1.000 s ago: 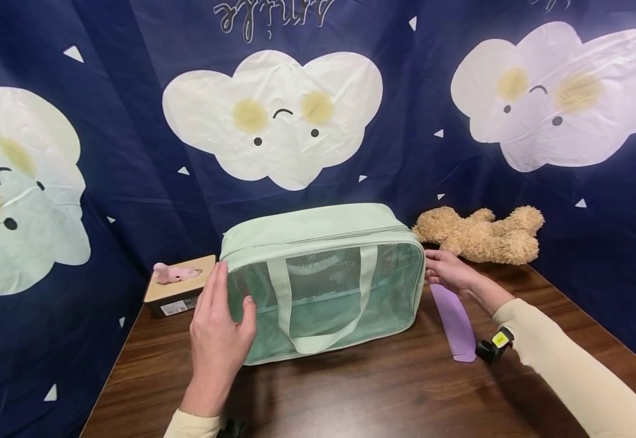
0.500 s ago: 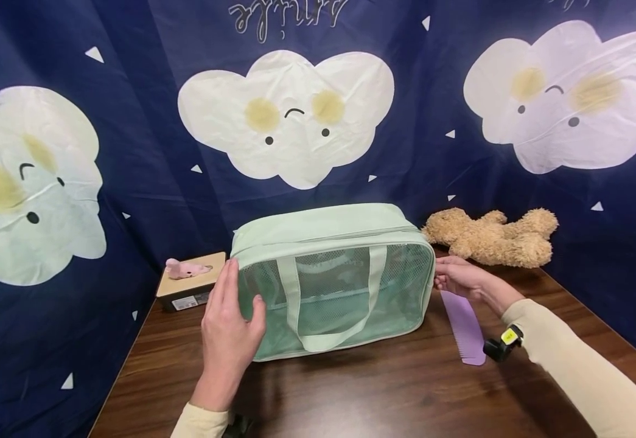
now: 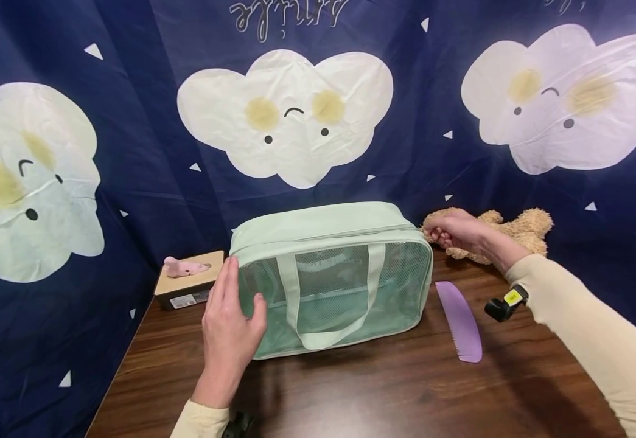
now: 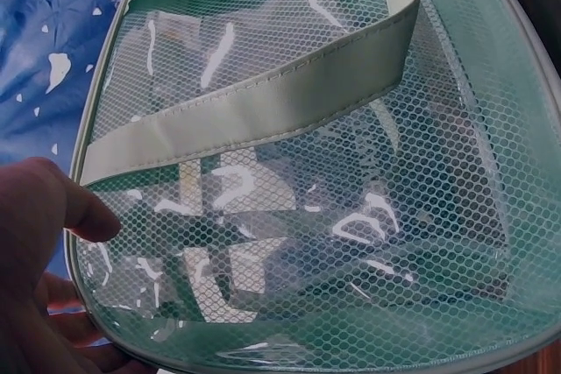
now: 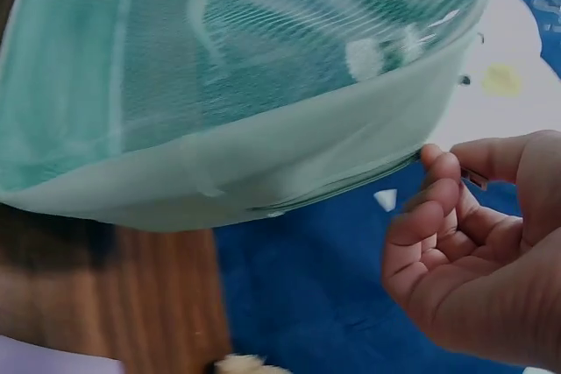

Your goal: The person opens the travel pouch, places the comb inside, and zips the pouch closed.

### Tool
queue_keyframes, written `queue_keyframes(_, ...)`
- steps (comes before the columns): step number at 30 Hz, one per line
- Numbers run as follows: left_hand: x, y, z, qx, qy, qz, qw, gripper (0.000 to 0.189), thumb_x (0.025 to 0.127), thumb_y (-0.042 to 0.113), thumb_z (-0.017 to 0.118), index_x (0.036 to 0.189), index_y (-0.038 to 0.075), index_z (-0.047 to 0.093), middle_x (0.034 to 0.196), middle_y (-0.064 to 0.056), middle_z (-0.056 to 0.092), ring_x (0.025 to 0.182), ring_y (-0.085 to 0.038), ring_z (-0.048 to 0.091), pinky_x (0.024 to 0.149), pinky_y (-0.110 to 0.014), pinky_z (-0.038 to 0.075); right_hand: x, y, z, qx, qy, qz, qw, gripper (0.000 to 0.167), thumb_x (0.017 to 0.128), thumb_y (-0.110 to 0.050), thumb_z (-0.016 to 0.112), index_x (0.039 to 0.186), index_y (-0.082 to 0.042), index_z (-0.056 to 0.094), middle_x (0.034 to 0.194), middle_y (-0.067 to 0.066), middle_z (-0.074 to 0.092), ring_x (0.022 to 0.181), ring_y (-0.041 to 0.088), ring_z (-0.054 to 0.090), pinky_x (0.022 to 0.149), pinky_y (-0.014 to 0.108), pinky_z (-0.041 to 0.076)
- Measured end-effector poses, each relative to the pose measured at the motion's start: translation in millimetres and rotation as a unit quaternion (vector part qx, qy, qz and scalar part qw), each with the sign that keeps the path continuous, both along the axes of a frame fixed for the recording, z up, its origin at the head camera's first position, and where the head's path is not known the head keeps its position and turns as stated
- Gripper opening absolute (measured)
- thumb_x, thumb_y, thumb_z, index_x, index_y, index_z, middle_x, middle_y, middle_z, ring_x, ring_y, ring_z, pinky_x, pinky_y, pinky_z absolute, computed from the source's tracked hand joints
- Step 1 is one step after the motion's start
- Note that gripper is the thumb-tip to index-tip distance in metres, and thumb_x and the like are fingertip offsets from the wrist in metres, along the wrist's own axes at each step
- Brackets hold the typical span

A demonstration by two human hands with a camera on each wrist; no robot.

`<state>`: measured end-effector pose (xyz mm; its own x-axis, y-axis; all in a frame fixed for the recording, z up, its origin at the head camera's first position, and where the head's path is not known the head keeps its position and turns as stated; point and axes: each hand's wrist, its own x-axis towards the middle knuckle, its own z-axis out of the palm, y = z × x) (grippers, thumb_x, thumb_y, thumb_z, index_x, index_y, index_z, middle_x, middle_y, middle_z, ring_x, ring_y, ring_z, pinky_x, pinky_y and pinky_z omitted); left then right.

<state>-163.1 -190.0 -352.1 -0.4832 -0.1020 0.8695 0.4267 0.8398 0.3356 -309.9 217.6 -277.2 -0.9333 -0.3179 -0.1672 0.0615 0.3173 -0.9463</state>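
Observation:
A mint green bag (image 3: 318, 220) with clear mesh sides and a strap handle (image 3: 325, 338) stands upright on the table. My left hand (image 3: 230, 331) rests along its left end with fingers extended; in the left wrist view the thumb (image 4: 92, 216) lies over the front edge. At the upper right corner, my right hand (image 3: 460, 232) pinches the zipper pull (image 5: 474, 179) between thumb and curled fingers. The right wrist view shows the zipper (image 5: 342, 183) running along the bag's top edge to those fingertips.
A purple comb (image 3: 460, 322) lies right of the bag on the wooden table (image 3: 350, 395). Behind my right hand is a tan plush toy (image 3: 531, 228), partly hidden. At the back left, a box (image 3: 208, 274) carries a small pink plush (image 3: 183, 267). A blue cloud-print curtain (image 3: 422, 79) hangs behind.
My right hand has risen from beside the bag's right end, above the comb, to the bag's top right corner, now overlapping the plush toy. The left hand stays at the bag's left end.

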Motion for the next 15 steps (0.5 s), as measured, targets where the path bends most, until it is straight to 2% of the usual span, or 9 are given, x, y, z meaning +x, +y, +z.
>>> queue_keyframes(4,0.3,-0.8,-0.3,0.001,0.001,0.003,1.0,0.071,0.077,0.002,0.068,0.146,-0.006,0.052,0.144,-0.027,0.057,0.127,-0.048,0.057,0.095,-0.064,0.048,0.5,-10,20.9,0.038,0.023,0.018,0.9989,0.024,0.103,-0.012,0.054,0.088,-0.003,0.07,0.07,-0.004,0.056,0.058,0.003,0.046,0.055,0.018,0.042)
queue_keyframes(9,-0.1,-1.0,0.8,0.002,0.002,0.001,1.0,0.071,0.077,0.002,0.069,0.146,-0.006,0.052,0.145,-0.027,0.056,0.127,-0.048,0.056,0.095,-0.064,0.048,2.4,-24,37.2,0.062,0.034,0.037,0.9968,0.026,0.105,-0.013,0.053,0.097,0.005,0.069,0.072,-0.003,0.059,0.06,0.004,0.047,0.056,0.02,0.044)
queue_keyframes(15,-0.8,1.6,0.0,0.003,-0.001,-0.001,1.0,0.071,0.077,0.0,0.069,0.145,-0.007,0.052,0.145,-0.028,0.056,0.126,-0.049,0.057,0.096,-0.064,0.048,4.7,-44,53.5,0.069,0.039,0.051,0.9955,0.026,0.104,-0.014,0.051,0.095,0.004,0.068,0.072,-0.003,0.057,0.06,0.003,0.046,0.057,0.018,0.043)
